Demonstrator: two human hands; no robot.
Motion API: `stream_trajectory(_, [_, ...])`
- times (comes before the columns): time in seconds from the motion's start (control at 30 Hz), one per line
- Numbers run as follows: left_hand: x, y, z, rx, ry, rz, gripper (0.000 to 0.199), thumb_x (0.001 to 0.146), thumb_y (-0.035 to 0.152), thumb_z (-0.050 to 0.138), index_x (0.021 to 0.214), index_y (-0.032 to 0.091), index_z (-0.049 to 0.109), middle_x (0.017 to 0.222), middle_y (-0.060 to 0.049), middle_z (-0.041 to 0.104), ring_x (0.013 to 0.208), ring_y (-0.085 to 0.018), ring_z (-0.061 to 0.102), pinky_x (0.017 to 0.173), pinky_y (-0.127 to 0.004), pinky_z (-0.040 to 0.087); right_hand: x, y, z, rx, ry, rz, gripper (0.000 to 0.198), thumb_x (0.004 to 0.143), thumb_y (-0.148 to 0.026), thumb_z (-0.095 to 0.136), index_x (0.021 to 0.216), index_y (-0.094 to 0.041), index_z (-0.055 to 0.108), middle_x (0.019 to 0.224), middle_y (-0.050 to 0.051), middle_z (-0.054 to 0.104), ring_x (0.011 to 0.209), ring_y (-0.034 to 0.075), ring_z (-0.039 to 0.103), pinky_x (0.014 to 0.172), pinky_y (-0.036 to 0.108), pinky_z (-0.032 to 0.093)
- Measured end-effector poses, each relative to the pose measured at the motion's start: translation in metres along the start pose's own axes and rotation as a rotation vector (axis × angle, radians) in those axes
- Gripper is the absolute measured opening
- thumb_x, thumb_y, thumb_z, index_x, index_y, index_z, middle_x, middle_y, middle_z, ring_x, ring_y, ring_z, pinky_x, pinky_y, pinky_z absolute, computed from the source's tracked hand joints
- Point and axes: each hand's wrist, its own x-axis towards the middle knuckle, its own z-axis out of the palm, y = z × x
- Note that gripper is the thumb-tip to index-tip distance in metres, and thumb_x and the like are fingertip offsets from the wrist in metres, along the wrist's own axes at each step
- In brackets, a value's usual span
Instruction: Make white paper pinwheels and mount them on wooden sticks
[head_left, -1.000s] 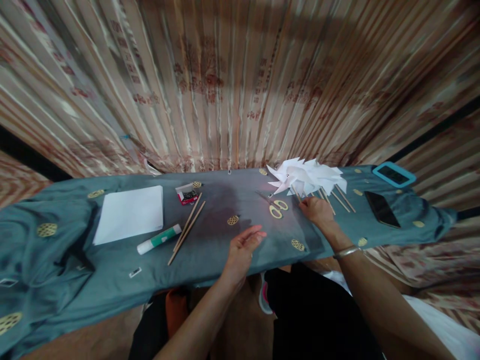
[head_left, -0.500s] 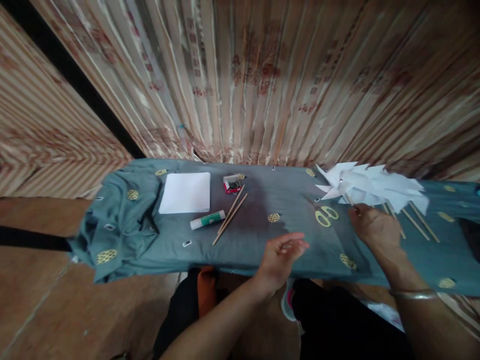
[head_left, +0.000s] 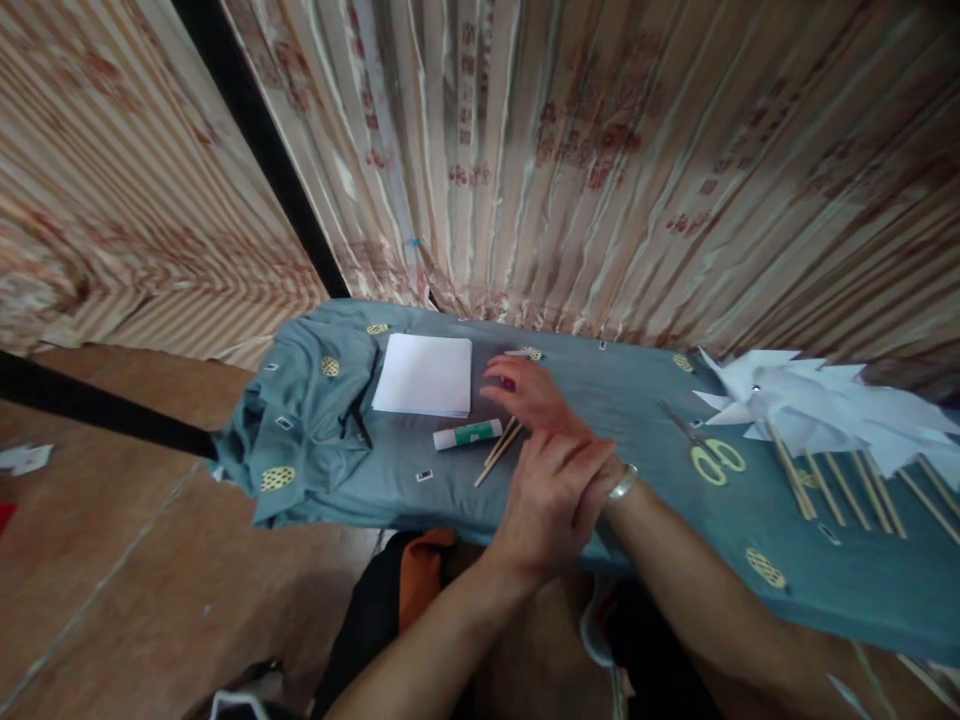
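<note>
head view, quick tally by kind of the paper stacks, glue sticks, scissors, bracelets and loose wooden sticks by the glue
Paper stacks: 1
Glue sticks: 1
Scissors: 1
Bracelets: 1
Loose wooden sticks: 2
Total: 6

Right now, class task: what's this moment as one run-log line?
right hand: spread at red box; left hand: in front of right arm; paper pinwheels: beside scissors
</note>
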Motion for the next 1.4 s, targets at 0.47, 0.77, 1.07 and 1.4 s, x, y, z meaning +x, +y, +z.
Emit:
stream_trajectory(0.47, [-0.018, -0.009, -0.033, -0.013, -0.017, -0.07, 0.034, 0.092, 0.028, 0.051, 0.124, 0.02, 0.059, 0.122, -0.012, 0.063, 0.114, -0.027, 0.052, 0.098, -0.045, 0.043, 0.034, -0.006, 0.04, -0.161, -0.242, -0.111, 0.067, 0.072, -0.044, 0.077, 0.128, -0.014, 0.057, 0.139, 0.019, 0.053, 0.13, 0.031, 0.049, 0.108, 0.045, 0.038])
stream_trajectory(0.77, [-0.02, -0.007, -0.036, -0.04, 0.012, -0.036, 0.031, 0.093, 0.027, 0.052, 0.122, 0.017, 0.059, 0.122, -0.012, 0.063, 0.114, -0.025, 0.052, 0.098, -0.042, 0.043, 0.035, -0.013, 0.032, -0.248, -0.298, -0.156, 0.048, 0.082, -0.038, 0.069, 0.123, -0.015, 0.061, 0.133, 0.015, 0.059, 0.122, 0.025, 0.055, 0.105, 0.038, 0.042])
stream_trajectory(1.07, [-0.021, -0.002, -0.031, -0.081, 0.037, -0.047, 0.03, 0.092, 0.025, 0.053, 0.121, 0.019, 0.058, 0.125, -0.012, 0.062, 0.113, -0.025, 0.054, 0.095, -0.043, 0.045, 0.027, -0.052, 0.03, -0.4, -0.334, -0.129, 0.028, 0.092, -0.006, 0.042, 0.1, -0.008, 0.069, 0.102, 0.017, 0.071, 0.096, 0.026, 0.065, 0.085, 0.035, 0.046])
stream_trajectory(1.4, [-0.021, -0.001, -0.031, -0.109, 0.068, -0.037, 0.029, 0.091, 0.022, 0.054, 0.12, 0.018, 0.058, 0.124, -0.011, 0.062, 0.112, -0.023, 0.055, 0.096, -0.042, 0.046, 0.03, -0.051, 0.033, -0.403, -0.33, -0.016, 0.029, 0.097, -0.027, 0.047, 0.095, -0.013, 0.072, 0.098, 0.011, 0.074, 0.089, 0.021, 0.066, 0.076, 0.029, 0.043])
